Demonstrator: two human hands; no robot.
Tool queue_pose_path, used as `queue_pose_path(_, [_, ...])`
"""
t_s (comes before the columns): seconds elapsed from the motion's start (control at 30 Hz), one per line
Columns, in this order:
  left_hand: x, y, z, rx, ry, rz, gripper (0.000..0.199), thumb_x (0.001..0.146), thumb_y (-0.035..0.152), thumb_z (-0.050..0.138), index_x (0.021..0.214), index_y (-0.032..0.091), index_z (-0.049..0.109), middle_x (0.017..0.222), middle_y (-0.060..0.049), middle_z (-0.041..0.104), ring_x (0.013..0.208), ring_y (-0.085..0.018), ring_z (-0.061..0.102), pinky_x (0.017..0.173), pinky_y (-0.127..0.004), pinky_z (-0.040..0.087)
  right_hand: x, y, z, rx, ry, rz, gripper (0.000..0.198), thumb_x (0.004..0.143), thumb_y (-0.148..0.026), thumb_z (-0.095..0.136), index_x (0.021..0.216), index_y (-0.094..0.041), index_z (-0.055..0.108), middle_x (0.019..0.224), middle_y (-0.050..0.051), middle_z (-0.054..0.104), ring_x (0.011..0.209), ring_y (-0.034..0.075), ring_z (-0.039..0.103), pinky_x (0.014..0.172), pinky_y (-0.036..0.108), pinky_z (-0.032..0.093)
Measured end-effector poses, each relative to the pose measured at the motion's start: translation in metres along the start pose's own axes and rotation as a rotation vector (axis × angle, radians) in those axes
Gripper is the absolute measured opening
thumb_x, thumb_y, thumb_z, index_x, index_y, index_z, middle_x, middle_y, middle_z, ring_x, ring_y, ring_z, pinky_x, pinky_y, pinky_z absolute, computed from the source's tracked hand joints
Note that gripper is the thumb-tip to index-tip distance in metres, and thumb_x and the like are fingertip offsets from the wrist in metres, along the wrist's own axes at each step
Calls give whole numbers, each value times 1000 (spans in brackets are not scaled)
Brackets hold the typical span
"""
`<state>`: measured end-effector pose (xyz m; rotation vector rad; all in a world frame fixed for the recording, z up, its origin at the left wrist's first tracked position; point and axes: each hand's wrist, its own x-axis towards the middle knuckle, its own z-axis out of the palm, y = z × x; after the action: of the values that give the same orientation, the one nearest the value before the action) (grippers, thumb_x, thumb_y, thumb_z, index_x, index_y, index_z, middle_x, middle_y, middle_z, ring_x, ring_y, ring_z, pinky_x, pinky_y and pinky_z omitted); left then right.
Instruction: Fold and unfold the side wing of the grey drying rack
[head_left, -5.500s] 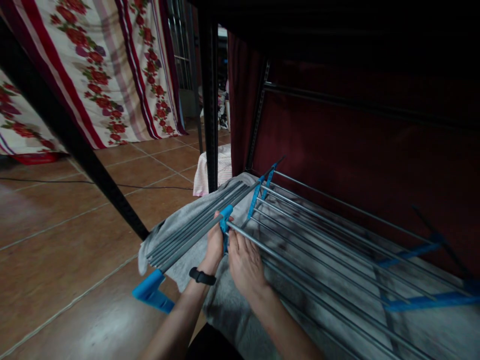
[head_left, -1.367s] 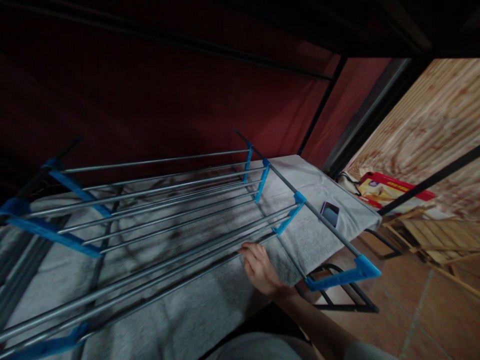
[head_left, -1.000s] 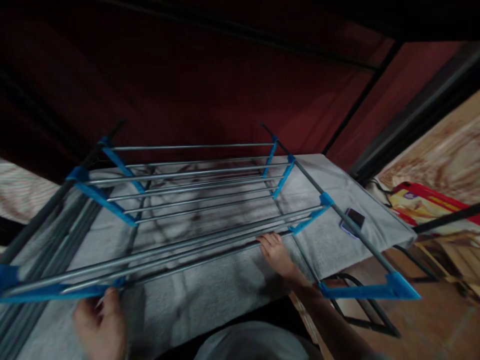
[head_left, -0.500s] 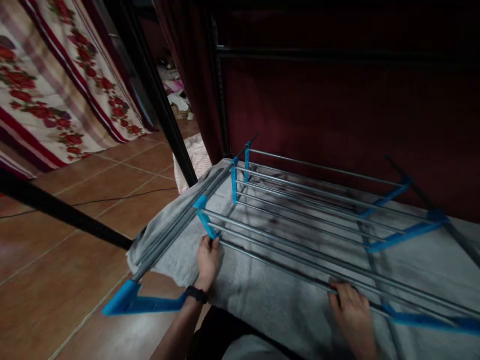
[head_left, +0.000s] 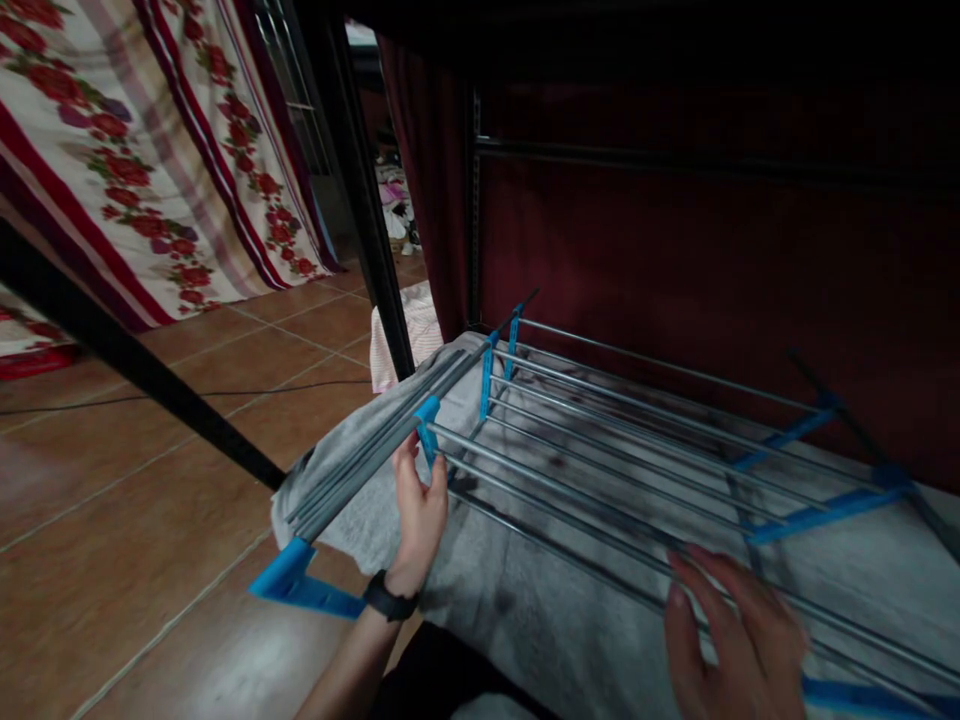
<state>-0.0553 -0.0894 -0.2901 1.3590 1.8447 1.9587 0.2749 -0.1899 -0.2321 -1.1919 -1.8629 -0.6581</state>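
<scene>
Left hand (head_left: 420,505) apparently on bracket (head_left: 427,425)

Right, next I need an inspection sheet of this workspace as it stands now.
Surface: grey cloth, wrinkled, under the rack.
Items handled: rack of metal bars with blue joints; grey rods bunched at its left end.
Clutter: jumbled items beyond a black post, too small to identify.
Hands: left hand, dark band at its wrist, at a blue joint; right hand at the front bars; firmness of grip unclear for both.
Cables: one dark cable across the tiled floor.
Surroundings: floral curtain on the left; dark red fabric behind; striped cloth by the post.
</scene>
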Motion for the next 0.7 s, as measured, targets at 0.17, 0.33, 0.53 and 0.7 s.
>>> queue_pose_path(0.17, [13,6,4,-71,-67,-66,48,98,45,61,140,22,58,143,-13,64,134,-28,61,121,-48,45,45,2,16,16,-200,-40,34,105,-23,54,139,-21,60,115,11,76,103,28,70,98,46,51])
queue_pose_path(0.33, [4,5,9,-30,-26,-69,52,97,43,61,145,25,55,149,-13,58,141,-29,55,126,-50,40,51,-3,32,57,-297,-100,29,107,-23,50,132,-22,65,104,8,77,89,24,72,88,40,53])
queue_pose_path(0.53, [-55,2,-21,41,-146,-49,50,100,44,55,149,36,53,152,-11,56,144,-32,54,125,-57,43,29,-6,36,154,-175,-82,53,100,-17,54,149,-35,59,119,9,78,104,32,75,90,48,59])
queue_pose_path(0.7, [-116,-46,-98,84,-917,-89,36,98,46,45,97,46,81,107,-8,78,106,-33,76,92,-52,65,-29,-53,62,390,-57,-57,53,92,-9,53,127,-42,75,101,2,83,90,27,79,74,40,65])
